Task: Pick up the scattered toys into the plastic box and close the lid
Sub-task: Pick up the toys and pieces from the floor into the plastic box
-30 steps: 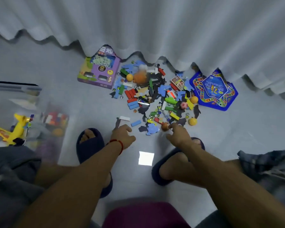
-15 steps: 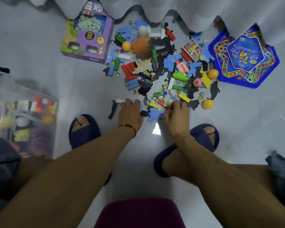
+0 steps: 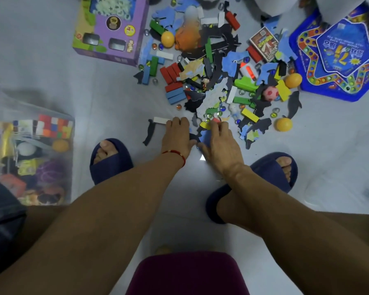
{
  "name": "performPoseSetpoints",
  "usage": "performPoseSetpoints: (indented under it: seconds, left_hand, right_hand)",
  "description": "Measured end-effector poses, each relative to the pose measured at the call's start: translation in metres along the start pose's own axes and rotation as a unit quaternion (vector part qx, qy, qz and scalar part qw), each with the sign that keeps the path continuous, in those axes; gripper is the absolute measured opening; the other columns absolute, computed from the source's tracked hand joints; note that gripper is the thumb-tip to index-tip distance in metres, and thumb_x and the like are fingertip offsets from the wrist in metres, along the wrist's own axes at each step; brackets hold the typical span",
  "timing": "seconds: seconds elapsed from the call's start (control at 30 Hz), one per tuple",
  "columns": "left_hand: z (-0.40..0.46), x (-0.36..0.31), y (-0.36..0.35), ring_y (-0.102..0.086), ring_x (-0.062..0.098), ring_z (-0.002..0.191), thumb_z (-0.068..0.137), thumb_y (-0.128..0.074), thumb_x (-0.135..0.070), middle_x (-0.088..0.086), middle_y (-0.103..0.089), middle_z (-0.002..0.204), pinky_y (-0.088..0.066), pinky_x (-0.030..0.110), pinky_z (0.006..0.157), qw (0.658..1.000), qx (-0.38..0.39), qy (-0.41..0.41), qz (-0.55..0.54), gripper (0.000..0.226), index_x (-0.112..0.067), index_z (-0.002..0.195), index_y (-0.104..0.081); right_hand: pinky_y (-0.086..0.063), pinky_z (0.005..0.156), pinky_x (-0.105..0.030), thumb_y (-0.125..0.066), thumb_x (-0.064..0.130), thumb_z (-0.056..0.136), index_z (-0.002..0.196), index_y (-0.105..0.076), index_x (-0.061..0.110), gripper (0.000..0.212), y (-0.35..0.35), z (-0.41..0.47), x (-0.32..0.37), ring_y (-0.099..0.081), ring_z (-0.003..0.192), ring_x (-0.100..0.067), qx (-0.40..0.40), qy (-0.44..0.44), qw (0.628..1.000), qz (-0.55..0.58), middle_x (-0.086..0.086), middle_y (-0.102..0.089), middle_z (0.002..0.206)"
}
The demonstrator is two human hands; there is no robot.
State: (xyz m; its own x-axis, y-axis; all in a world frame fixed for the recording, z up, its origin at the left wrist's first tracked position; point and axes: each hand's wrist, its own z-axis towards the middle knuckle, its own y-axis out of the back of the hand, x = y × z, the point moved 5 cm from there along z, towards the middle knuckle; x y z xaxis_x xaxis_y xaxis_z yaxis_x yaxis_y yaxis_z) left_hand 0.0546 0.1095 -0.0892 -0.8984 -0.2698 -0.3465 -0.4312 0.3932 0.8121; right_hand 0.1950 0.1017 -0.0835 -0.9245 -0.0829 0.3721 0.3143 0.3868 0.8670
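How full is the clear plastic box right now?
Partly full: toys show through the plastic box wall, a colourful cube uppermost. Its lid is not visible.

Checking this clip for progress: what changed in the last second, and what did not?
Both hands reached forward and down to the near edge of the toy pile: the left hand now lies by the white block, the right hand on the blue foam piece. No grip shows. The pile and the plastic box seem unchanged.

Bare floor (image 3: 115, 99) separates the plastic box (image 3: 30, 133) from toys (image 3: 211, 77).
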Motion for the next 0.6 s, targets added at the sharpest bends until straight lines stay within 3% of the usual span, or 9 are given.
performPoseSetpoints:
  seconds: [0.13, 0.27, 0.47, 0.6]
  left_hand:
    - [-0.001, 0.005, -0.006, -0.047, 0.030, 0.110, 0.078, -0.078, -0.027, 0.014, -0.050, 0.119, -0.045, 0.038, 0.087, 0.999, 0.026, 0.013, -0.019, 0.051, -0.007, 0.116, -0.051]
    - [-0.004, 0.010, -0.007, -0.051, 0.028, 0.100, 0.079, -0.078, -0.028, 0.011, -0.055, 0.108, -0.044, 0.035, 0.078, 0.999, 0.044, 0.007, -0.013, 0.039, -0.010, 0.105, -0.055]
    - [-0.016, 0.020, -0.001, -0.058, 0.028, 0.088, 0.081, -0.074, -0.019, 0.010, -0.062, 0.096, -0.042, 0.032, 0.070, 0.995, 0.073, -0.007, -0.068, 0.026, -0.010, 0.097, -0.056]
    - [-0.027, 0.023, 0.006, -0.061, 0.026, 0.083, 0.084, -0.071, -0.016, 0.009, -0.065, 0.093, -0.051, 0.034, 0.072, 0.992, 0.078, -0.011, -0.100, 0.022, -0.013, 0.097, -0.053]
  right_hand:
    - [-0.053, 0.080, -0.041, -0.071, 0.039, 0.087, 0.131, -0.046, 0.009, 0.058, -0.008, 0.007, 0.002, -0.054, 0.108, -0.030, 0.034, 0.001, 0.997, -0.071, -0.010, -0.046, 0.130]
    - [-0.049, 0.080, -0.043, -0.075, 0.037, 0.082, 0.128, -0.047, 0.011, 0.059, -0.004, 0.014, 0.005, -0.051, 0.108, -0.031, 0.060, 0.000, 0.997, -0.049, -0.009, -0.046, 0.129]
    - [-0.047, 0.082, -0.040, -0.082, 0.038, 0.074, 0.117, -0.052, 0.018, 0.056, 0.001, 0.017, 0.016, -0.051, 0.105, -0.027, 0.111, 0.005, 0.994, -0.019, -0.005, -0.053, 0.114]
    - [-0.043, 0.070, -0.034, -0.073, 0.038, 0.083, 0.102, -0.054, 0.022, 0.032, -0.001, 0.011, 0.027, -0.051, 0.095, -0.024, 0.110, 0.032, 0.993, -0.037, -0.002, -0.061, 0.099]
